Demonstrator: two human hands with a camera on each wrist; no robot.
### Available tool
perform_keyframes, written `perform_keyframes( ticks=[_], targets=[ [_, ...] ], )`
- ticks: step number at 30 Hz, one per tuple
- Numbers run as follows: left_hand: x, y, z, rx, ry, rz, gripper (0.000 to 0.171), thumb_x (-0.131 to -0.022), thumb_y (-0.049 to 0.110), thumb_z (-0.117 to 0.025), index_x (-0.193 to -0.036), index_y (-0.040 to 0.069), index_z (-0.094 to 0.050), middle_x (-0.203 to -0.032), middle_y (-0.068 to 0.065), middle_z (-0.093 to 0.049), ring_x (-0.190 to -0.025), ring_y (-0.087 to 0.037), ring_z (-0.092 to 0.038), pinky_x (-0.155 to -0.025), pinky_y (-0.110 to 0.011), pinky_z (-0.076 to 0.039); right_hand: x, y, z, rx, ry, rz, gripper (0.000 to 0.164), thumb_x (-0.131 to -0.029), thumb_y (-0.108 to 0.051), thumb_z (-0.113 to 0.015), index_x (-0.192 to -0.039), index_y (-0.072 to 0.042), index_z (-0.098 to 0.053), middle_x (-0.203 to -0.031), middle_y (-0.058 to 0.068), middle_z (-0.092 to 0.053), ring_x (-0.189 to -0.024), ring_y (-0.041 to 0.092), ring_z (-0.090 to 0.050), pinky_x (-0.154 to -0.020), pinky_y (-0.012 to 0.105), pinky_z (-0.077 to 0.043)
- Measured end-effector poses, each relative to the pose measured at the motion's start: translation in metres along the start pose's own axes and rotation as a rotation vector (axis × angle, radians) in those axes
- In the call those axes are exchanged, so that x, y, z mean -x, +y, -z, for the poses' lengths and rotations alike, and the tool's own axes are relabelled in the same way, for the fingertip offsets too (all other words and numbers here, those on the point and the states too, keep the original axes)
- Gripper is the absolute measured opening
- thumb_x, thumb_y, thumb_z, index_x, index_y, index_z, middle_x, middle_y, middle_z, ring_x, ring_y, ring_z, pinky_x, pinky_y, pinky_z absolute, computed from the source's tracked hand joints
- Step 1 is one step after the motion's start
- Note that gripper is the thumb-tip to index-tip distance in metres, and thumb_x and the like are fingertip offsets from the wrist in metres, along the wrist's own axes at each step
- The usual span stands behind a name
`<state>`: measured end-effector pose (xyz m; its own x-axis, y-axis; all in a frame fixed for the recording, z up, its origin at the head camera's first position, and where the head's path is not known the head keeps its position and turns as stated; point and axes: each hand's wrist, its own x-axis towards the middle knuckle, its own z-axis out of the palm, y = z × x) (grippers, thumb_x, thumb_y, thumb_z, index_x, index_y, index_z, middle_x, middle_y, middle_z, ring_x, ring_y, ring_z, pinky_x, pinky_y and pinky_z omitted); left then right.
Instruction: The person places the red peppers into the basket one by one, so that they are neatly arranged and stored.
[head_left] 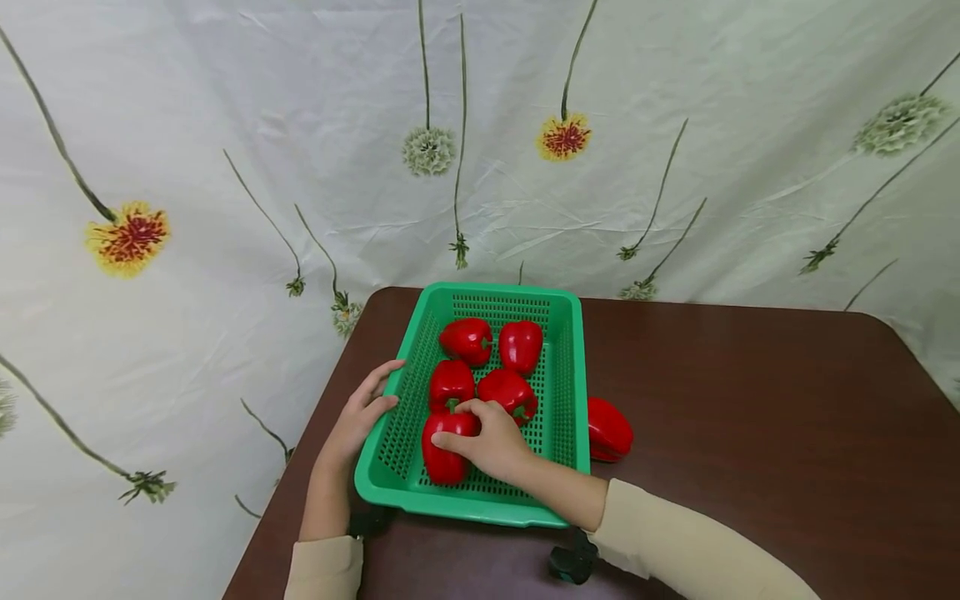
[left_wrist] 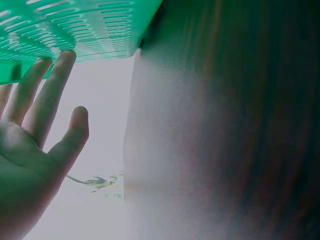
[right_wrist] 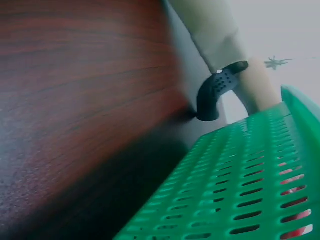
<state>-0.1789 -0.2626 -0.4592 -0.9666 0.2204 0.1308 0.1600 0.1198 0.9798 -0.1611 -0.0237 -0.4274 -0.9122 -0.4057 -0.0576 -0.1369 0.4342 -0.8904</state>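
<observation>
A green plastic basket [head_left: 573, 367] with slotted walls holds several glossy red bell peppers [head_left: 520, 346]. Inside it, near the front, my right hand [head_left: 495, 442] grips one red bell pepper [head_left: 444, 458] between thumb and fingers from above. My left hand [head_left: 360, 421] is at the basket's left side. In the left wrist view the left hand [left_wrist: 37, 135] has its fingers extended, fingertips at the slotted wall [left_wrist: 100, 30], thumb held apart. The right hand itself is out of the right wrist view, where the basket's outer wall [right_wrist: 235, 185] fills the lower right.
Another red bell pepper [head_left: 609, 429] lies on the dark brown table [head_left: 750, 417], just right of the basket. Behind the table hangs a pale cloth [head_left: 337, 100] printed with flowers. A black wrist device [right_wrist: 215, 92] sits on the left arm in the right wrist view.
</observation>
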Motion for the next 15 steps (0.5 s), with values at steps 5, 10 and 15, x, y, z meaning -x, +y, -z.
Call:
perform_keyframes(
  ticks=[5,10,15],
  targets=[
    [0.0001,0.0012,0.0006,-0.039,0.005,-0.013,0.045,-0.098,0.011,-0.041,-0.142,0.009,-0.032,-0.143,-0.017,-0.033,-0.111,-0.014,-0.049,-0.082,-0.025,-0.044,-0.0007,0.002,-0.0035,0.001,-0.007,-0.023,0.056,-0.079,-0.041,-0.069,-0.119,-0.004,-0.057,-0.111,0.009,-0.054,-0.095,0.023,-0.052,-0.069,0.035,-0.05],
    [0.0,0.0026,-0.0002,-0.06,0.016,-0.001,0.046,-0.098,0.012,-0.043,-0.142,0.012,-0.034,-0.146,-0.014,-0.031,-0.115,-0.013,-0.046,-0.083,-0.024,-0.042,-0.0007,0.005,-0.0067,0.003,-0.017,-0.058,0.055,-0.079,-0.041,-0.069,-0.118,-0.004,-0.057,-0.107,0.009,-0.053,-0.092,0.023,-0.053,-0.068,0.035,-0.05],
    [0.0001,0.0026,-0.0014,-0.037,0.014,0.009,0.046,-0.097,0.013,-0.044,-0.142,0.012,-0.034,-0.145,-0.012,-0.032,-0.113,-0.012,-0.047,-0.082,-0.025,-0.043,0.0007,0.0072,-0.0089,0.026,-0.025,-0.068,0.053,-0.079,-0.04,-0.069,-0.116,-0.003,-0.058,-0.102,0.008,-0.054,-0.088,0.021,-0.054,-0.067,0.034,-0.049]
  ],
)
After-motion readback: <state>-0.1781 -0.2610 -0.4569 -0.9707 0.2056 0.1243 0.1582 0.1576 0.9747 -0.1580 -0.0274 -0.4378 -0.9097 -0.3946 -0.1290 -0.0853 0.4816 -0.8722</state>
